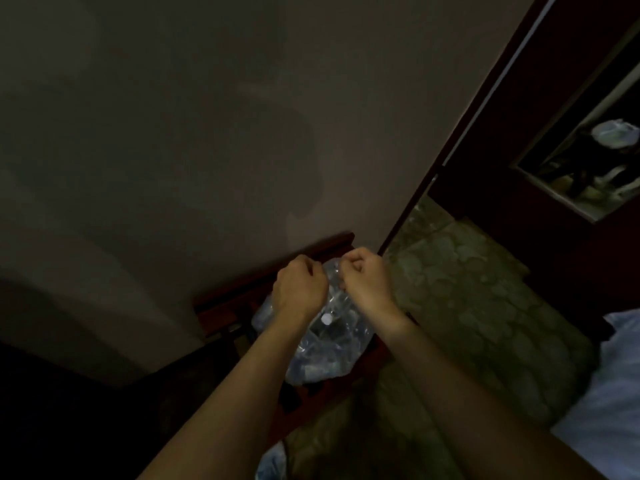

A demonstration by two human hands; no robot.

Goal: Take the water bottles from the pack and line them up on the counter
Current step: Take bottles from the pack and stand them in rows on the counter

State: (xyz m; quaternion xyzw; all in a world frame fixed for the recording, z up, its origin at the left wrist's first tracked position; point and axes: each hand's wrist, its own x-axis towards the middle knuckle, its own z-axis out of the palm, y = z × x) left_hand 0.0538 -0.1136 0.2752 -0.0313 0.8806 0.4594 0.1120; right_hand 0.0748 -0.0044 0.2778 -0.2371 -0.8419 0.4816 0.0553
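Note:
A pack of water bottles in clear shrink wrap rests on a dark red wooden stand against the wall. One white bottle cap shows through the plastic. My left hand and my right hand are both fisted at the far top of the pack, each pinching the clear wrap, close together. The dim light hides how many bottles are inside.
A plain wall fills the left and top. A greenish patterned floor lies to the right. A dark wooden door or cabinet with a mirror stands at the right. Pale bedding shows at the lower right.

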